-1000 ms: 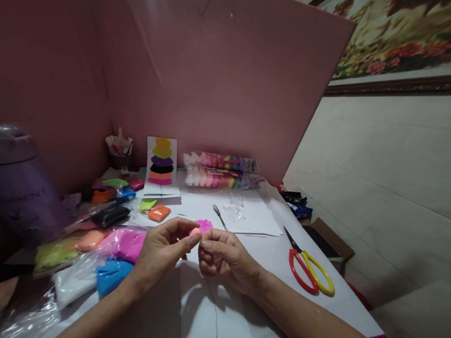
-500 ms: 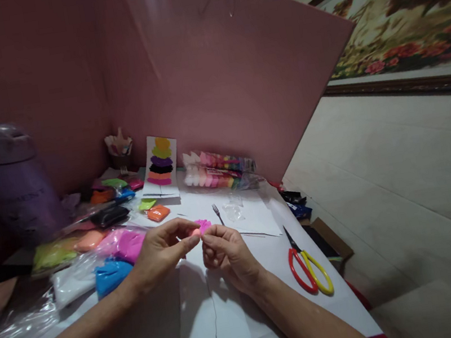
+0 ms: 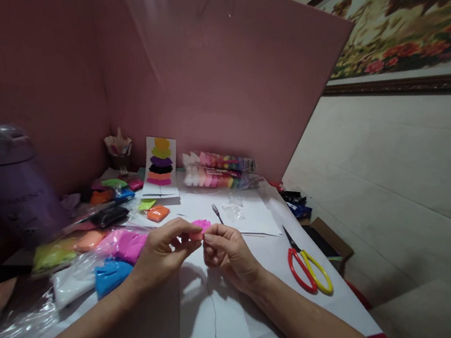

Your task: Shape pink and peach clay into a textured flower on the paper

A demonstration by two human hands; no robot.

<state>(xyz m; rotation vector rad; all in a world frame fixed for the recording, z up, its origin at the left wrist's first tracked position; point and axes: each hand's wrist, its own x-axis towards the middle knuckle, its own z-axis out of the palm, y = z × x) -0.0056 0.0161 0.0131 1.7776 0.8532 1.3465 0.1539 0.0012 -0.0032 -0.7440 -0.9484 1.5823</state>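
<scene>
Between my two hands is a small lump of pink clay (image 3: 201,226), with a paler orange-pink part at its lower left. My left hand (image 3: 165,247) pinches its left side between thumb and fingers. At the right edge of the clay, the thumb and forefinger of my right hand (image 3: 227,248) are pressed together on it, the other fingers curled in. Beneath the hands lies a white paper strip (image 3: 230,334) with a wavy dark line down it. Just beyond them is a small dark fork (image 3: 217,212).
Red-and-yellow scissors (image 3: 310,270) lie at the right. Bagged clay in several colours, including a blue pack (image 3: 113,275), covers the left side beside a purple bottle (image 3: 13,180). Behind stand a card with coloured bands (image 3: 159,165) and clay packs (image 3: 221,169).
My left fingers have shifted slightly on the pink clay, and more of its pink face now shows. My right hand has hardly moved.
</scene>
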